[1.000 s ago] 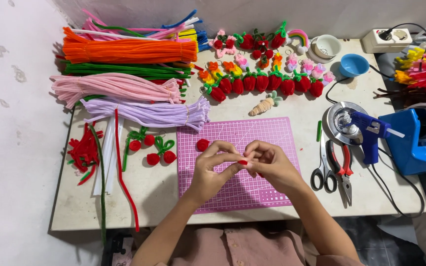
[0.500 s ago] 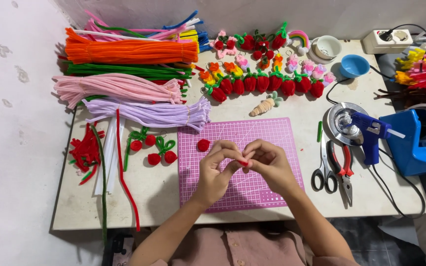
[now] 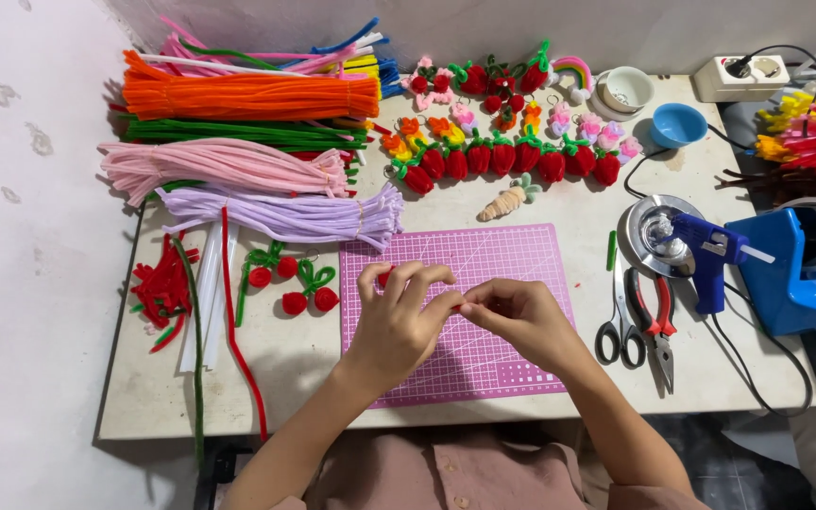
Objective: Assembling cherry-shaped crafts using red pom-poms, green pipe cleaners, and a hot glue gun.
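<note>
Pinching a small red piece (image 3: 458, 306) between left hand (image 3: 399, 326) and right hand (image 3: 521, 319) over the pink cutting mat (image 3: 512, 255); fingertips drawn closer than a second ago; red now nearly hidden.

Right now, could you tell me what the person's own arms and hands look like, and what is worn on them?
Both the left hand and the right hand are bare: no gloves, and no rings, watch or bracelet show. The forearms are uncovered up to the bottom edge of the picture, so no sleeves reach them. Below them shows a dusty pink buttoned garment. The nails are too small to judge.
</note>
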